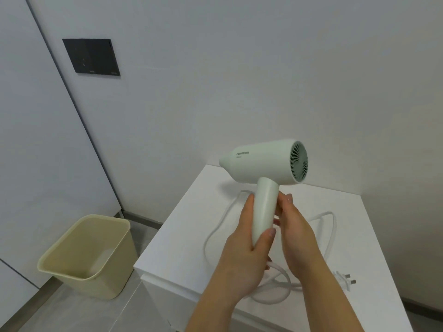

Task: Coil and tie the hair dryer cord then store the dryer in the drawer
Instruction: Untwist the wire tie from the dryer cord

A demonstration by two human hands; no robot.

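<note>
A pale green hair dryer (265,164) is held upright above a white cabinet top (191,224), nozzle pointing left, rear grille facing right. My left hand (244,250) grips the lower handle, thumb across its front. My right hand (294,231) holds the handle from the right side, fingers curled behind it. The white cord (215,226) runs from the handle base and lies in loose loops on the cabinet top. Its plug (345,279) rests near the right front edge. No drawer front is clearly visible.
A beige waste bin (88,255) stands on the grey floor left of the cabinet. A dark wall panel (92,56) is mounted on the white wall at upper left. The cabinet sits in a corner against the walls.
</note>
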